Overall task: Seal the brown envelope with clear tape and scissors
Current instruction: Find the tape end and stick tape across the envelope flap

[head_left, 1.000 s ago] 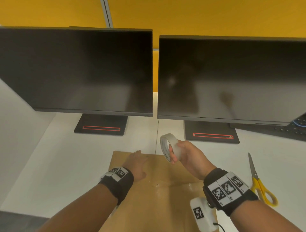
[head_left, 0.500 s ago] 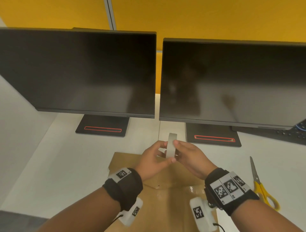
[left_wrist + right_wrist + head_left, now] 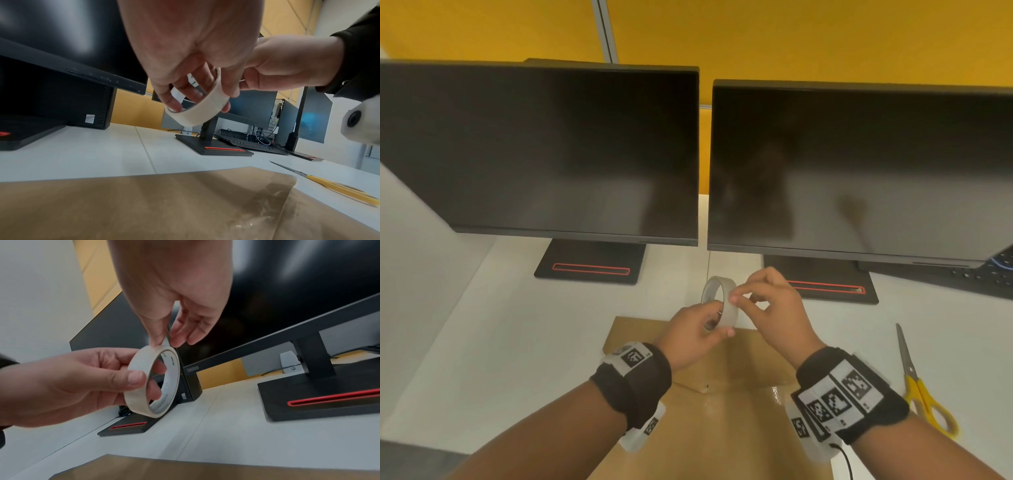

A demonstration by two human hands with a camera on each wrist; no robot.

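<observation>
A roll of clear tape [image 3: 726,289] is held upright above the far edge of the brown envelope [image 3: 722,431]. My left hand [image 3: 717,328] grips the roll low down, thumb on the outer band and fingers through the hole. My right hand [image 3: 734,298] pinches the roll's top edge between thumb and forefinger. In the right wrist view the tape roll [image 3: 139,404] shows its printed white core, with the right hand [image 3: 166,343] at its top. The envelope lies flat on the white desk, flap folded down. Yellow-handled scissors [image 3: 917,387] lie to the right, untouched.
Two dark monitors [image 3: 551,154] stand close behind the hands, their black bases [image 3: 592,263] on the desk. A black keyboard [image 3: 993,274] sits at the far right. A grey partition [image 3: 410,257] bounds the left side.
My left hand left the envelope and took hold of the roll. My right hand shifted from holding the whole roll to pinching its top edge. The roll turned.
</observation>
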